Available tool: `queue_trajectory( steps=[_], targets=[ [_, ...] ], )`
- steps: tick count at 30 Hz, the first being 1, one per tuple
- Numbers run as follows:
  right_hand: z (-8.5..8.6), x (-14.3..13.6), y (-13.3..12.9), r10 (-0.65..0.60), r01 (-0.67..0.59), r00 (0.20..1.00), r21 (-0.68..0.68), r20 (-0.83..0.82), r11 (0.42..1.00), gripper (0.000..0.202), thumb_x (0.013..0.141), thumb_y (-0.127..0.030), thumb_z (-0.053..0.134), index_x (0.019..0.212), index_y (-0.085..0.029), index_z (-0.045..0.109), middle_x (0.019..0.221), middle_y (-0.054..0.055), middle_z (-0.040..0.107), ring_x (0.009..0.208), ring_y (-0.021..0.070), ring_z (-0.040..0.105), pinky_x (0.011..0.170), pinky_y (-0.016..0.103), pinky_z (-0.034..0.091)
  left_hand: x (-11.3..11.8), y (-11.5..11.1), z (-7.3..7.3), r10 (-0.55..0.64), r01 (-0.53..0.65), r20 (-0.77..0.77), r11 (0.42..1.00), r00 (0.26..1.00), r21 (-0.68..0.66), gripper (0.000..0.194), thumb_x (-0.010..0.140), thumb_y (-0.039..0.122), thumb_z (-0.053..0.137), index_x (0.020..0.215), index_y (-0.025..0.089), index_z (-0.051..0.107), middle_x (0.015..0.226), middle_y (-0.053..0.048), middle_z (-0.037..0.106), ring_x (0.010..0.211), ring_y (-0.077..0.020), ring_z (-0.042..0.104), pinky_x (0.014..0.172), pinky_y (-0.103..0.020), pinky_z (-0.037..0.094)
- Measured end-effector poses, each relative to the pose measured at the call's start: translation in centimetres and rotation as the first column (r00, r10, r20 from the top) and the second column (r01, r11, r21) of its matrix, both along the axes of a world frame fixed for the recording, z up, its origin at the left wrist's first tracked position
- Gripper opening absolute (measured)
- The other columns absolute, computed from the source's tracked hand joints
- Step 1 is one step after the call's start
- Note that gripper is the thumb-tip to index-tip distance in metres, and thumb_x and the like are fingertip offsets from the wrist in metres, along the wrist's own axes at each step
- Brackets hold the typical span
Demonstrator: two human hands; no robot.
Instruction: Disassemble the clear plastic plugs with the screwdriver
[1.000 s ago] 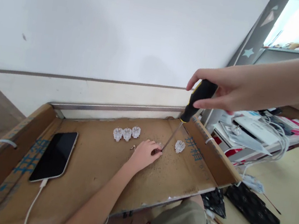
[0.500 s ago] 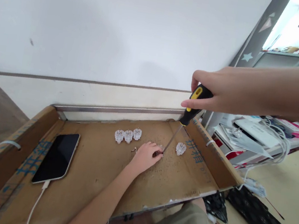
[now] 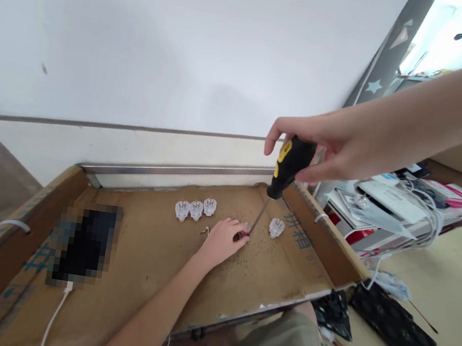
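Note:
My right hand (image 3: 304,146) is closed round the black and yellow handle of a screwdriver (image 3: 288,164), its index finger lifted off. The screwdriver slants down, and its tip meets a small piece at the fingertips of my left hand (image 3: 225,238). Those left fingers are pinched on the piece against the cardboard; it is mostly hidden, perhaps clear plastic. Behind my left hand stand three clear plugs (image 3: 195,209) in a row, prongs up. Another clear plug (image 3: 276,227) sits right of the screwdriver tip. A small metal bit (image 3: 205,230) lies by my left knuckles.
The cardboard tray (image 3: 135,263) has raised side walls and dark specks round my left hand. At its left lies a phone (image 3: 85,246), blurred out, with a white cable (image 3: 56,314). A cluttered shelf with papers and cables (image 3: 391,203) stands at the right, beside the floor.
My right hand has shifted its hold on the screwdriver handle, the index finger now raised and the wrist turned. The view has moved slightly. My left hand stays in place.

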State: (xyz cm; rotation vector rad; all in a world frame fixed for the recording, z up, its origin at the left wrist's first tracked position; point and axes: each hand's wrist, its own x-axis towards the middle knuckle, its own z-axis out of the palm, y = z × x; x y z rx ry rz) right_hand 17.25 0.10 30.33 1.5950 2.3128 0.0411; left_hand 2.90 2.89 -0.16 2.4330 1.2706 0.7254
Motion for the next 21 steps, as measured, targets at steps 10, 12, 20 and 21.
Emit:
queue_trajectory(
  steps=[10,12,20,21],
  targets=[
    [-1.4,0.2,0.5,0.04,-0.027,0.996,0.155,-0.079,0.988,0.049,0.071,-0.047,0.061,0.113,-0.023,0.055,0.07,-0.006,0.058,0.063,0.0073,0.056,0.061,0.025,0.04,-0.1,0.1,-0.3,-0.016,0.016,-0.011,0.999,1.0,0.04,0.008,0.083,0.025,0.057,0.084,0.02,0.064,0.083,-0.001,0.066,0.082,-0.0185,0.054,0.076,-0.031,0.042],
    [-1.9,0.1,0.5,0.107,-0.081,0.99,0.263,-0.088,0.961,0.045,0.075,-0.047,0.057,0.11,-0.02,0.055,0.07,-0.004,0.058,0.066,0.0094,0.057,0.063,0.027,0.04,0.0,0.0,-0.3,-0.018,0.019,-0.02,0.999,1.0,0.051,0.008,0.083,0.024,0.057,0.084,0.02,0.064,0.083,-0.002,0.066,0.082,-0.0186,0.054,0.076,-0.031,0.042],
    [-1.6,0.0,-0.2,0.1,-0.086,0.994,0.224,-0.051,0.971,0.047,0.075,-0.039,0.059,0.118,-0.028,0.044,0.088,-0.006,0.06,0.054,0.0027,0.051,0.055,0.02,0.035,0.0,0.0,-0.1,-0.016,0.016,0.004,1.0,1.0,0.027,0.007,0.082,0.024,0.058,0.082,0.02,0.064,0.082,-0.001,0.065,0.081,-0.0184,0.054,0.076,-0.031,0.042],
    [-1.4,0.0,-0.4,0.08,-0.072,0.996,0.19,-0.034,0.979,0.044,0.077,-0.037,0.058,0.117,-0.029,0.044,0.081,-0.007,0.059,0.051,0.0031,0.049,0.053,0.02,0.034,0.0,0.0,-0.1,-0.014,0.013,0.009,1.0,1.0,0.022,0.007,0.082,0.024,0.058,0.082,0.02,0.064,0.081,-0.001,0.065,0.081,-0.0184,0.054,0.075,-0.03,0.042]
  ],
)
